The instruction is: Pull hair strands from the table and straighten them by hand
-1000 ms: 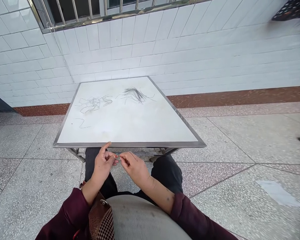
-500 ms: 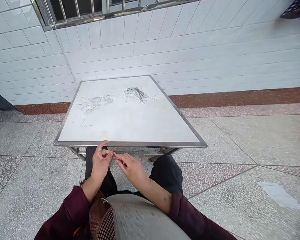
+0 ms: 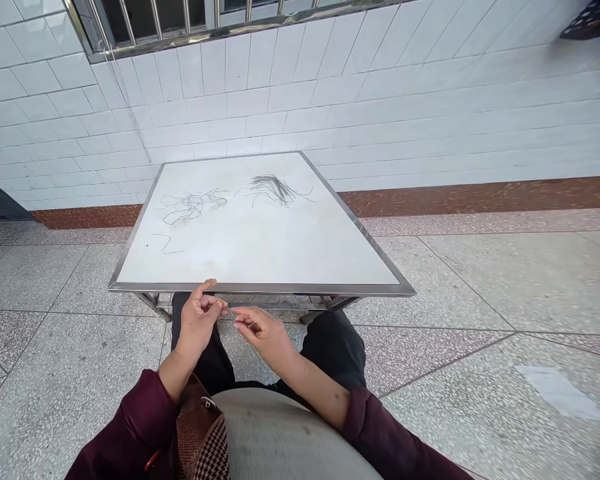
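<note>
White wall tiles (image 3: 280,100) rise behind the metal-edged worktop (image 3: 290,253), on whose far half lies a dark bundle of strands (image 3: 275,189). Just off the worktop's near edge, the left hand (image 3: 195,327) pinches a thin piece (image 3: 231,312) between thumb and forefinger; whether the right hand's (image 3: 270,340) grip is clamped on it I cannot tell. Since half a second ago the hands have parted slightly, baring the piece, its long axis slanting away from the worktop toward the right hand.
</note>
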{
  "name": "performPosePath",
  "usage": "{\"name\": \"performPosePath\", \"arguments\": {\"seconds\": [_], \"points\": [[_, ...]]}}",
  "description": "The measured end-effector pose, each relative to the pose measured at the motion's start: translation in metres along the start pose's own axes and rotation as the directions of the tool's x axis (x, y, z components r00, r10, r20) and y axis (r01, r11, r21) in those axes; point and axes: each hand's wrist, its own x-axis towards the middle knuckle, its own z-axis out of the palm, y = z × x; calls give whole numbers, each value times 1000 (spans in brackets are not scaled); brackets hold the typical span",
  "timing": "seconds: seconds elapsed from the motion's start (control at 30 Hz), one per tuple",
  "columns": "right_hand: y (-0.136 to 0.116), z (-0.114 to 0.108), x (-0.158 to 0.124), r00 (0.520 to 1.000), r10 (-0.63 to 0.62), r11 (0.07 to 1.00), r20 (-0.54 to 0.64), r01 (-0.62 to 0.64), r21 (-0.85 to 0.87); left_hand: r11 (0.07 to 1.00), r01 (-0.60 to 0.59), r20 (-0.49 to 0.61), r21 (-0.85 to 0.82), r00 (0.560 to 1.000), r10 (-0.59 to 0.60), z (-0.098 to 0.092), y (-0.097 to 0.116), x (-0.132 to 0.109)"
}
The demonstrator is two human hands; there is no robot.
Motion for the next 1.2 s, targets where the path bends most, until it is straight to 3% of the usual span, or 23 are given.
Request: {"name": "performPosePath", "arguments": {"seconds": [0.17, 0.4, 0.57, 1.0, 1.1, 1.2], "points": [[-1, -3, -1, 997, 60, 997, 45, -62, 48, 998, 3, -25, 66, 1000, -1, -4, 10, 0], [-8, -5, -1, 994, -90, 991, 63, 96, -95, 996, 32, -27, 84, 999, -30, -4, 15, 0], [-10, -3, -3, 995, -76, 993, 70, 82, -87, 997, 13, -28, 75, 1000, -11, -9, 13, 3], [-19, -6, -4, 982, 126, 989, 143, -136, 64, 997, -6, -63, 82, 998, 11, -18, 17, 7], [-22, -9, 0, 943, 256, 933, 214, -299, 199, 990, -2, -39, 138, 999, 8, -18, 20, 10], [-23, -15, 7, 877, 375, 820, 301, -465, 333, 979, 6, -9, 206, 1000, -5, -17, 25, 17]]}}
